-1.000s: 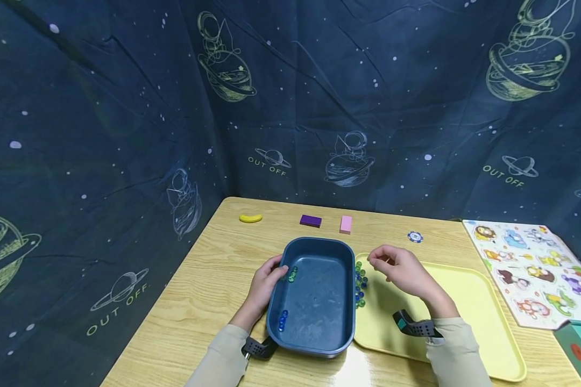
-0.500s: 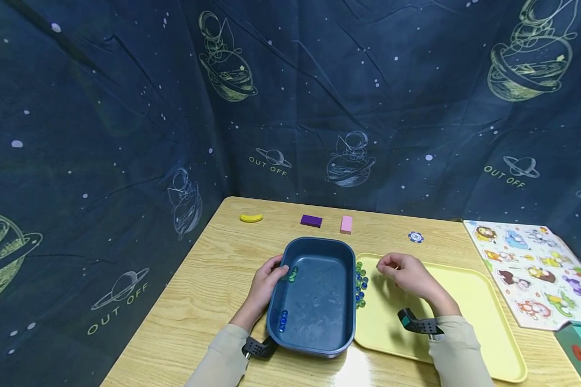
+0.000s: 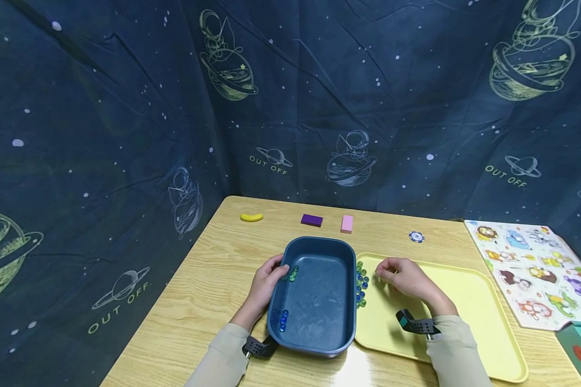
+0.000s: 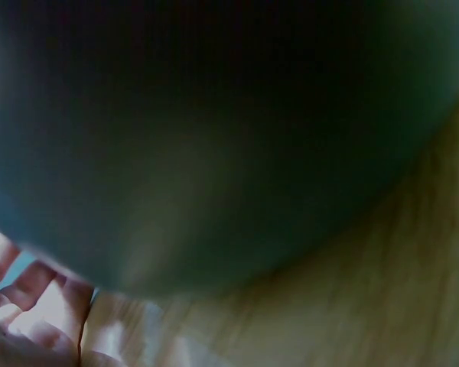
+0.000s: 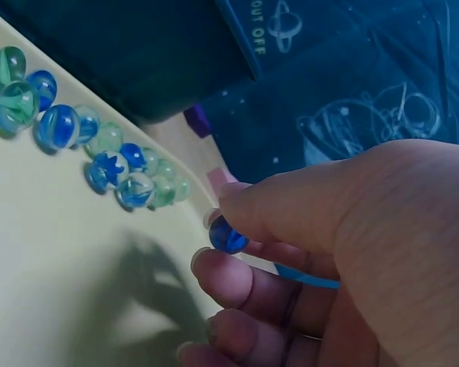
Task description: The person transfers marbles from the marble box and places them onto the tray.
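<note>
A deep dark-blue bin overlaps the left edge of the yellow tray. My left hand grips its left side, thumb over the rim; in the left wrist view the bin's blurred wall hides most of that hand. Inside lie green marbles and a short row of blue marbles, both along the left wall. Between thumb and fingertips my right hand pinches a blue marble over the tray. Beside it, several green and blue glass marbles cluster at the tray's left edge.
Toward the back of the table lie a yellow toy banana, a purple block, a pink block and a poker chip. An animal puzzle board and a green box stand at the right.
My right hand has shifted slightly right and toward me over the tray, away from the marble cluster. The left hand and the bin have stayed in place.
</note>
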`<move>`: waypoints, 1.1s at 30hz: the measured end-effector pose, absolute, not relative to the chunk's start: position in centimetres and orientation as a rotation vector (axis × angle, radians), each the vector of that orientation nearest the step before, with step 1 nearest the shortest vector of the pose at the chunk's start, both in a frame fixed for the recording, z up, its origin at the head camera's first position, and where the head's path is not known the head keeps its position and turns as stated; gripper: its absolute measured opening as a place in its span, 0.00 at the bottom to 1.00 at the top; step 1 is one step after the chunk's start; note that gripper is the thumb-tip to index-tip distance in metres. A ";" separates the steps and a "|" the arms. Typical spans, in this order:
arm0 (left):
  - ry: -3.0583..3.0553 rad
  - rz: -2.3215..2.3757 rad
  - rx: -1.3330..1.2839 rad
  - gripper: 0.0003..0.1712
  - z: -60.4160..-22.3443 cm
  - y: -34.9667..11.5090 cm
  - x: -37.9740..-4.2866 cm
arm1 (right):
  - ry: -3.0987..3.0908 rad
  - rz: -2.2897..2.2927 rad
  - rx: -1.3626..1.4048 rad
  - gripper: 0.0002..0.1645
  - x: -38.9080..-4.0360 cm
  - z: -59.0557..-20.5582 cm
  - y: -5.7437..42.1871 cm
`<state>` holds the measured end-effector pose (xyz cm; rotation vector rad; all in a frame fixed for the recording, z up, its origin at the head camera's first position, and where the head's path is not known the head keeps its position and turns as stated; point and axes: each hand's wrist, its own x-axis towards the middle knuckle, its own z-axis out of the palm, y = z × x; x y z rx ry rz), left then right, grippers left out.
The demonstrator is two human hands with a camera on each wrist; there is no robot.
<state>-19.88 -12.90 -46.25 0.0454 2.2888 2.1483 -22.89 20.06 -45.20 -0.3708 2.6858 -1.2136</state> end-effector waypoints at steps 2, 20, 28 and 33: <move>2.288 2.148 0.042 0.21 -46.3 -12.9 -19.9 | 2.687 -1.211 -0.374 0.08 -22.9 -45.2 20.0; 2.278 2.162 0.054 0.22 -46.5 -12.9 -20.1 | 2.721 -1.173 -0.420 0.08 -22.9 -45.1 19.8; 2.282 2.145 0.051 0.22 -46.5 -12.9 -20.0 | 2.825 -1.128 -0.361 0.12 -22.3 -43.0 19.0; 2.288 2.145 0.052 0.22 -46.4 -12.9 -20.0 | 2.879 -1.202 -0.485 0.08 -21.0 -40.2 16.9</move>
